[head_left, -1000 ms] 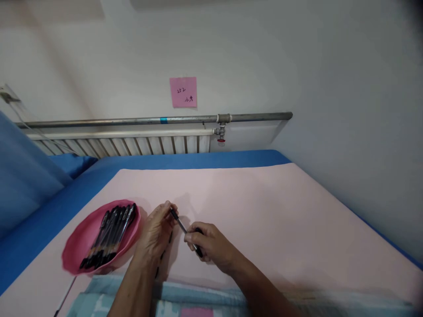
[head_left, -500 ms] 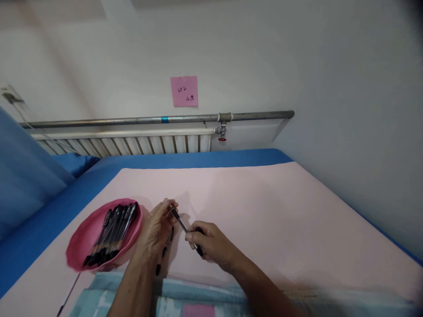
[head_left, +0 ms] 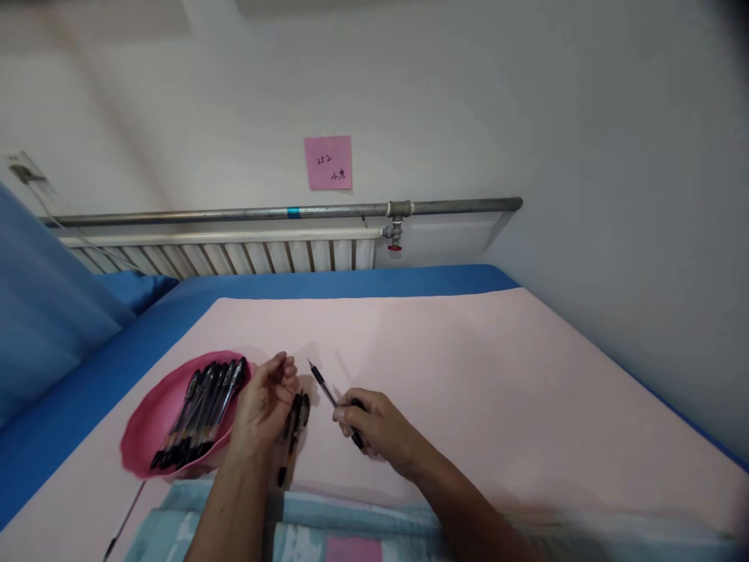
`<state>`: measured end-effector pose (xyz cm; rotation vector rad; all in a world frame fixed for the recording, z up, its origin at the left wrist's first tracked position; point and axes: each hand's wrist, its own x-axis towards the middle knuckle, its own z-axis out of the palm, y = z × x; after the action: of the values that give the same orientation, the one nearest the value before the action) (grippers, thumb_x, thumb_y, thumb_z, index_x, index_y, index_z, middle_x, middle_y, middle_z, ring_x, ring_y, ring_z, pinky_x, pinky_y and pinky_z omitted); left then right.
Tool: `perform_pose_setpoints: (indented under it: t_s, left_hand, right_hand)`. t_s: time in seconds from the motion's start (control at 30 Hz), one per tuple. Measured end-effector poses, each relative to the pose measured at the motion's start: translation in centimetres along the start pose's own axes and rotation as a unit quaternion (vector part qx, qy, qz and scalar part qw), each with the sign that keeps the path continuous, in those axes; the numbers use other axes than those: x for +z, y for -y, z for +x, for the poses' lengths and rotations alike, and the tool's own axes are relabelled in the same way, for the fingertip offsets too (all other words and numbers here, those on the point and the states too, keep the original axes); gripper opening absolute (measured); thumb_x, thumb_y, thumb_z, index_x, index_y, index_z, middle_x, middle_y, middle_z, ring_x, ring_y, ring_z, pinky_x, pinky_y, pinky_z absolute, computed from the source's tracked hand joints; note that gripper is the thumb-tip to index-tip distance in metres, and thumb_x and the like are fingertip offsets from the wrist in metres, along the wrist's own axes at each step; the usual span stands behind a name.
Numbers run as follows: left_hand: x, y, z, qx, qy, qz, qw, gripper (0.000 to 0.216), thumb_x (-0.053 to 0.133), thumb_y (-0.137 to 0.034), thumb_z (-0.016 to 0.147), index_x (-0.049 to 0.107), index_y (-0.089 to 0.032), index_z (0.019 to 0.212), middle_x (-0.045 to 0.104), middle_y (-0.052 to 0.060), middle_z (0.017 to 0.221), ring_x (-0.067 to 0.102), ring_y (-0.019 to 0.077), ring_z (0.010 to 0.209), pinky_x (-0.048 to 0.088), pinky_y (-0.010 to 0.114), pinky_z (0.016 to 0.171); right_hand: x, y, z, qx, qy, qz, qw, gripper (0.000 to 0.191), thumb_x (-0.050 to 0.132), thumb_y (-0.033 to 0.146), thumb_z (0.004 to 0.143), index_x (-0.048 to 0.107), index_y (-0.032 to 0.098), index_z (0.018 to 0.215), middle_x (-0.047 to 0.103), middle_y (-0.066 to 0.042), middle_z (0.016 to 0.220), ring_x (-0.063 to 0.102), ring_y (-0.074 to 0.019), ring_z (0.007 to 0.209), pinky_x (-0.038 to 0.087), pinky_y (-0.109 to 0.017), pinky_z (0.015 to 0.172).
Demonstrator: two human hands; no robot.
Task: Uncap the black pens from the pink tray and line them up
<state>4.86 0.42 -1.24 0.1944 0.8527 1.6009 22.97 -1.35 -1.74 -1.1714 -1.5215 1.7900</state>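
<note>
A black pen [head_left: 325,384] with a clear barrel slants up from my right hand [head_left: 374,429], its thin bare tip pointing up and left. The fingers of that hand are closed around the pen's lower half, and a small black piece [head_left: 357,404], perhaps a cap, shows among them. My left hand [head_left: 267,402] is half turned up, left of the pen tip and apart from it. Its fingers are loosely bent, and I see nothing held in them. Beside the left wrist, a few black pens [head_left: 294,429] lie on the pink surface.
A pink scalloped bowl [head_left: 137,437] at the left holds several black pens [head_left: 202,410]. A thin stick-like piece [head_left: 126,519] lies in front of it. Light blue patterned cloth [head_left: 321,507] runs along the near edge. Behind the pink surface [head_left: 497,390] stand a radiator [head_left: 281,254] and pipe.
My left hand has come off the pen's tip end and moved left, uncovering the tip and more pens on the surface. My right hand keeps the pen, shifted slightly right.
</note>
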Motion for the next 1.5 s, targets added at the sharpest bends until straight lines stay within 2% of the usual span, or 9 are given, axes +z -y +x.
perform_pose_setpoints:
  t_s: [0.07,0.17,0.37,0.67,0.87,1.0,1.13,1.27,1.5]
  left_hand:
    - [0.1,0.3,-0.4,-0.048,0.035,0.037,0.998,0.005,0.058,-0.006,0.069,0.062,-0.008,0.071,0.056,0.002,0.064,0.046,0.0039,0.048,0.035,0.012,0.037]
    - [0.5,0.9,-1.3,-0.101,0.087,0.111,0.985,0.016,0.065,-0.016,0.068,0.065,-0.008,0.081,0.051,0.000,0.061,0.041,0.0024,0.046,0.029,0.011,0.034]
    - [0.7,1.3,-1.9,-0.077,0.136,0.182,0.971,0.026,0.072,-0.025,0.062,0.066,-0.009,0.081,0.041,-0.005,0.053,0.034,0.0009,0.042,0.022,0.011,0.033]
    - [0.3,1.0,-0.8,0.024,0.064,0.145,0.987,0.024,0.074,-0.023,0.057,0.064,-0.009,0.072,0.045,-0.005,0.053,0.030,-0.0010,0.038,0.019,0.011,0.030]
    - [-0.8,-1.7,0.1,0.136,-0.037,0.082,0.987,0.018,0.072,-0.016,0.057,0.059,-0.011,0.069,0.043,-0.008,0.051,0.029,-0.0014,0.036,0.018,0.010,0.029]
    - [-1.3,-2.5,0.1,0.155,-0.059,0.138,0.977,0.018,0.070,-0.020,0.058,0.058,-0.012,0.070,0.040,-0.009,0.048,0.028,-0.0009,0.033,0.015,0.012,0.029]
    - [-0.6,-0.7,-0.6,0.070,-0.004,0.316,0.946,0.023,0.070,-0.031,0.058,0.058,-0.014,0.067,0.036,-0.010,0.043,0.025,0.0007,0.032,0.013,0.014,0.031]
    - [0.0,1.4,-1.1,0.013,0.031,0.439,0.898,0.023,0.066,-0.037,0.061,0.056,-0.017,0.060,0.032,-0.010,0.039,0.024,0.0031,0.030,0.013,0.017,0.033]
    - [-0.2,1.8,-0.8,0.021,0.031,0.488,0.872,0.019,0.066,-0.033,0.060,0.056,-0.018,0.054,0.037,-0.007,0.039,0.027,0.0052,0.032,0.015,0.020,0.035]
  right_hand:
    - [0.1,0.3,0.0,0.003,-0.008,0.007,1.000,0.011,0.050,0.027,0.074,0.053,0.017,0.074,0.050,0.005,0.059,0.035,-0.0026,0.036,0.026,-0.017,0.035]
    - [0.3,0.7,-0.1,0.008,-0.003,0.022,1.000,0.010,0.049,0.025,0.073,0.050,0.017,0.069,0.048,0.006,0.055,0.034,-0.0026,0.034,0.025,-0.017,0.034]
    - [0.2,0.7,-0.2,0.002,0.007,0.017,1.000,0.012,0.049,0.026,0.075,0.050,0.017,0.067,0.045,0.007,0.050,0.032,-0.0028,0.034,0.024,-0.017,0.034]
    - [0.2,-0.2,0.1,-0.004,0.033,-0.028,0.999,0.009,0.050,0.025,0.074,0.053,0.017,0.073,0.052,0.004,0.059,0.037,-0.0036,0.038,0.026,-0.016,0.035]
    - [-1.6,0.7,-2.6,0.017,0.094,-0.140,0.985,0.008,0.052,0.022,0.071,0.056,0.016,0.069,0.054,0.001,0.060,0.046,-0.0079,0.048,0.032,-0.018,0.043]
    - [-3.5,0.9,-3.9,0.021,-0.011,-0.249,0.968,0.012,0.049,0.020,0.072,0.057,0.016,0.064,0.054,0.000,0.058,0.047,-0.0108,0.054,0.030,-0.022,0.048]
    - [-4.1,0.6,-3.6,0.006,-0.128,-0.291,0.948,0.015,0.047,0.023,0.075,0.056,0.016,0.064,0.054,-0.001,0.060,0.045,-0.0122,0.057,0.028,-0.024,0.051]
    - [-3.5,0.2,-3.1,-0.001,-0.105,-0.294,0.950,0.016,0.048,0.026,0.076,0.056,0.017,0.067,0.054,0.000,0.061,0.045,-0.0119,0.057,0.027,-0.023,0.051]
    - [-3.2,-0.2,-2.9,-0.010,-0.105,-0.288,0.952,0.017,0.047,0.029,0.077,0.057,0.017,0.072,0.053,0.000,0.063,0.045,-0.0115,0.058,0.027,-0.023,0.050]
